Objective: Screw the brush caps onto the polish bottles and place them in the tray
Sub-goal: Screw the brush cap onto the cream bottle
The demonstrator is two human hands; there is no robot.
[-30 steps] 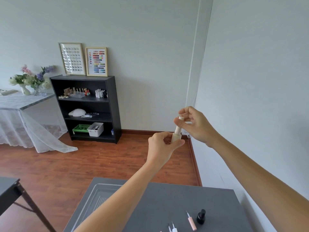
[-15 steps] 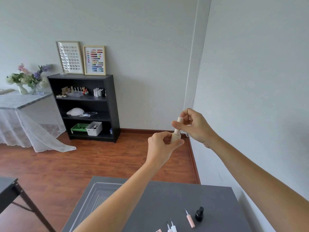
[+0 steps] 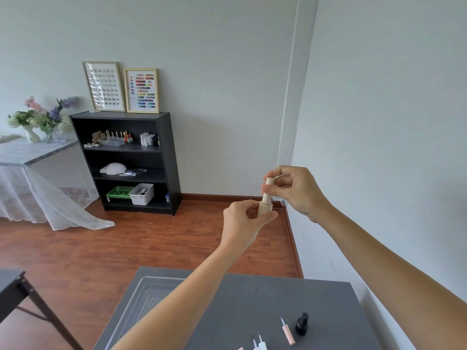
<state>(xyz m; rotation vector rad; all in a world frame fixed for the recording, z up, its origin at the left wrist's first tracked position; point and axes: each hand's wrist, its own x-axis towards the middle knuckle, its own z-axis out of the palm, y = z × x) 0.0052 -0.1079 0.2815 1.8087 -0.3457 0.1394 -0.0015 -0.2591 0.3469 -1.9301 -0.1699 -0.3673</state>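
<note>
- Two bottles: one beige [image 3: 264, 209] held in my hands, one black [image 3: 302, 323] on the bench [image 3: 252, 294].
- Three loose brush caps in full view: pink [image 3: 287, 332], two white [image 3: 261, 342].
- One tray [image 3: 141, 296].

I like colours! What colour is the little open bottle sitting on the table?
Black: the small round polish bottle, clearest in the head view.

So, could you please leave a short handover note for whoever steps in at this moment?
Left hand grips the beige bottle in the air; right hand pinches its ribbed beige cap, seated on the neck.
On the grey table: clear tray, an uncapped black bottle, a pink brush cap, more caps at the frame edge.
Done: none visible in the tray.
Left: tray this bottle, cap the others.
</note>
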